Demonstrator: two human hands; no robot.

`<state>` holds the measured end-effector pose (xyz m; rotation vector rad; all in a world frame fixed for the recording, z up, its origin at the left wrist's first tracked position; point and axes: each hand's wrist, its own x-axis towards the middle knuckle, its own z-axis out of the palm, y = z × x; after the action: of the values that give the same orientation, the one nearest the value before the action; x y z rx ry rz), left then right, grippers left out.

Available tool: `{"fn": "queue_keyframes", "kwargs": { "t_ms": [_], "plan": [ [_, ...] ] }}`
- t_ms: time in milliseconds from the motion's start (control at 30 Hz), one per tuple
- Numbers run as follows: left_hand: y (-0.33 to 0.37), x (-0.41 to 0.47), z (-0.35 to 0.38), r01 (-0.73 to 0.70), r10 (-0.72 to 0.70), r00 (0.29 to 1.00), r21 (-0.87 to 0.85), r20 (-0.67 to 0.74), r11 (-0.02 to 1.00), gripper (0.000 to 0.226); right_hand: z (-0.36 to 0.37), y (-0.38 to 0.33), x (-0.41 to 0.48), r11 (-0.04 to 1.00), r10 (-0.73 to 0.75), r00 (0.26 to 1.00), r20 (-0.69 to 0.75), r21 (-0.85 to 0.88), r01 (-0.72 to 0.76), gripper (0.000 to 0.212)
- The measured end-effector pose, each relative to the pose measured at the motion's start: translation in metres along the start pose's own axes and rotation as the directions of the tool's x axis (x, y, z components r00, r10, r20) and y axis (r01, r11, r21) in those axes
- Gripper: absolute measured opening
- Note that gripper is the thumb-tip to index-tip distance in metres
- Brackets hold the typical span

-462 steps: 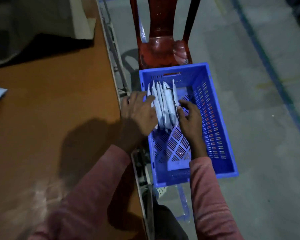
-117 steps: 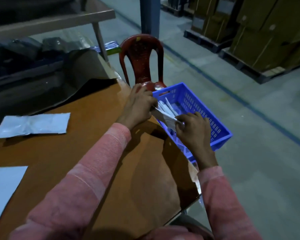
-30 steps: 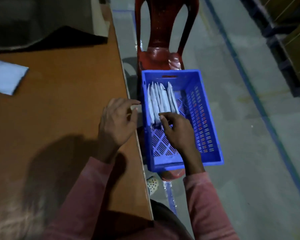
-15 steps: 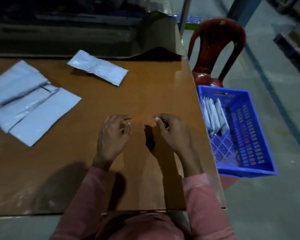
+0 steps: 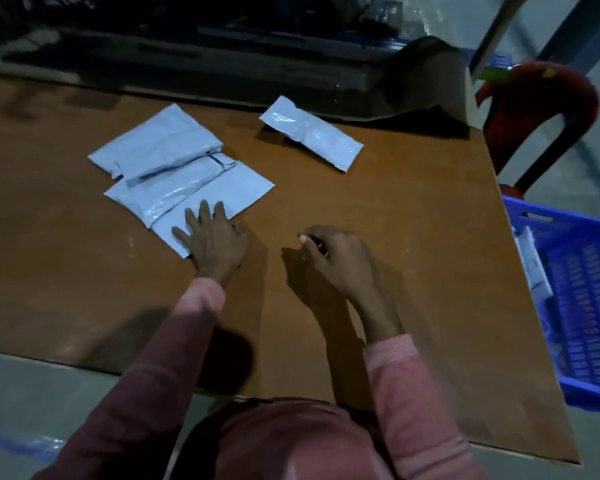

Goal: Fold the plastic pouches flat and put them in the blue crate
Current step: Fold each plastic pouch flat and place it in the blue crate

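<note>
Brown bench (image 5: 395, 209), dimly lit, carries three pale grey plastic pouches (image 5: 174, 164) lying flat and overlapping left of centre, glossy and creased. A fourth pouch (image 5: 312, 133), folded narrow, lies apart toward the far edge. More folded pouches (image 5: 534, 268) stand on edge in the blue crate (image 5: 589, 382) beside the bench's right end. The left grip (image 5: 212, 240) presses open, fingers straight and spread, on the nearest pouch's near corner. The right grip (image 5: 336, 258) is over bare wood, fingers curled; whether it pinches anything cannot be told.
</note>
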<state>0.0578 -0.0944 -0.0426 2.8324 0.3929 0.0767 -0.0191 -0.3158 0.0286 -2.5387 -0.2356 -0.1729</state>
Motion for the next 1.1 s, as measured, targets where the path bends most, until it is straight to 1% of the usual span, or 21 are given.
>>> {"fn": "queue_keyframes", "kwargs": {
  "t_ms": [100, 167, 267, 333, 400, 467, 567, 633, 700, 767, 800, 867, 933, 1000, 1033, 1100],
  "plan": [
    [-0.01, 0.016, 0.0, -0.058, 0.059, 0.998, 0.04, -0.033, 0.998, 0.045, 0.002, 0.0, 0.007, 1.0, -0.03, 1.0, 0.002, 0.007, 0.03, 0.027],
    [-0.016, 0.021, 0.0, -0.101, 0.104, 0.992, 0.047, -0.068, 0.994, 0.039, -0.001, 0.002, 0.009, 1.0, -0.018, 1.0, 0.009, -0.002, 0.018, 0.026],
    [-0.022, 0.02, -0.002, -0.18, 0.175, 0.972, -0.019, -0.157, 0.983, 0.033, -0.009, 0.008, 0.007, 1.0, 0.016, 1.0, 0.017, -0.008, -0.016, 0.026],
    [-0.013, 0.013, -0.006, -0.301, 0.27, 0.936, -0.112, -0.227, 0.947, 0.029, -0.016, 0.011, 0.004, 0.999, 0.035, 0.999, -0.024, 0.004, -0.035, 0.025],
    [0.008, -0.003, -0.009, -0.439, 0.385, 0.883, -0.184, -0.267, 0.879, 0.026, -0.02, 0.017, 0.0, 0.997, 0.078, 0.991, -0.108, 0.018, -0.077, 0.023],
    [0.034, -0.027, -0.005, -0.552, 0.5, 0.829, -0.226, -0.249, 0.803, 0.025, -0.022, 0.025, -0.007, 0.986, 0.165, 0.969, -0.186, 0.033, -0.161, 0.021],
    [0.064, -0.066, 0.011, -0.65, 0.638, 0.756, -0.281, -0.148, 0.706, 0.026, -0.025, 0.042, -0.027, 0.937, 0.343, 0.902, -0.26, 0.037, -0.346, 0.02],
    [0.073, -0.079, 0.023, -0.689, 0.695, 0.711, -0.308, -0.109, 0.656, 0.025, -0.027, 0.051, -0.043, 0.892, 0.442, 0.853, -0.277, 0.03, -0.452, 0.019],
    [0.075, -0.083, 0.029, -0.699, 0.718, 0.692, -0.325, -0.079, 0.638, 0.029, -0.029, 0.057, -0.055, 0.852, 0.513, 0.819, -0.259, 0.038, -0.522, 0.019],
    [0.074, -0.085, 0.027, -0.694, 0.718, 0.693, -0.33, -0.066, 0.64, 0.038, -0.027, 0.057, -0.06, 0.837, 0.534, 0.801, -0.271, 0.03, -0.547, 0.018],
    [0.074, -0.084, 0.024, -0.688, 0.707, 0.703, -0.332, -0.083, 0.645, 0.04, -0.025, 0.057, -0.061, 0.846, 0.516, 0.803, -0.297, 0.033, -0.531, 0.017],
    [0.076, -0.084, 0.017, -0.672, 0.667, 0.732, -0.316, -0.142, 0.67, 0.038, -0.02, 0.056, -0.058, 0.888, 0.443, 0.822, -0.359, 0.046, -0.458, 0.013],
    [0.077, -0.082, 0.014, -0.651, 0.631, 0.757, -0.282, -0.172, 0.704, 0.039, -0.014, 0.055, -0.052, 0.924, 0.357, 0.855, -0.377, 0.007, -0.383, 0.015],
    [0.073, -0.08, 0.02, -0.643, 0.626, 0.764, -0.253, -0.152, 0.723, 0.043, -0.006, 0.054, -0.047, 0.944, 0.277, 0.892, -0.357, -0.071, -0.322, 0.023],
    [0.072, -0.08, 0.025, -0.635, 0.626, 0.769, -0.256, -0.127, 0.729, 0.046, -0.002, 0.054, -0.046, 0.946, 0.265, 0.906, -0.331, -0.095, -0.311, 0.027],
    [0.069, -0.081, 0.033, -0.616, 0.622, 0.779, -0.288, -0.082, 0.733, 0.054, 0.007, 0.057, -0.047, 0.935, 0.292, 0.923, -0.249, -0.126, -0.33, 0.028]
  ]
}}
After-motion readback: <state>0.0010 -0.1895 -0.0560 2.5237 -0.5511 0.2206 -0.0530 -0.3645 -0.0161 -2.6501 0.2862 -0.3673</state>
